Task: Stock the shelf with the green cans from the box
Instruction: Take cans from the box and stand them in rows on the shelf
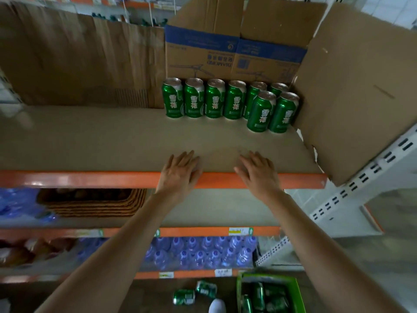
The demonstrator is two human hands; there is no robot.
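Both hands are held flat, palms down, with nothing in them. The left hand and the right hand are stretched side by side over the long orange metal rail at the front of the cardboard-lined shelf. The fingers are straight and slightly spread, and the fingertips reach past the rail onto the lining. Whether the palms are pressed on the rail or held just above it cannot be told.

Well behind the rail, at the back of the shelf, eight green drink cans with silver tops are stood upright. Six are lined in a row touching one another, and two more are set just in front of the row's right end. Directly behind the row a brown cardboard box with a blue band and upside-down print is placed. A large brown cardboard sheet is propped beyond the rail's right end, beside the cans.

Below the rail, brown woven mats are stacked on the next level, and clear plastic water bottles are packed on the level under that. Far below the rail, a bright green carton is seen with more green cans jumbled inside. Two loose green cans are lying on their sides just left of it.
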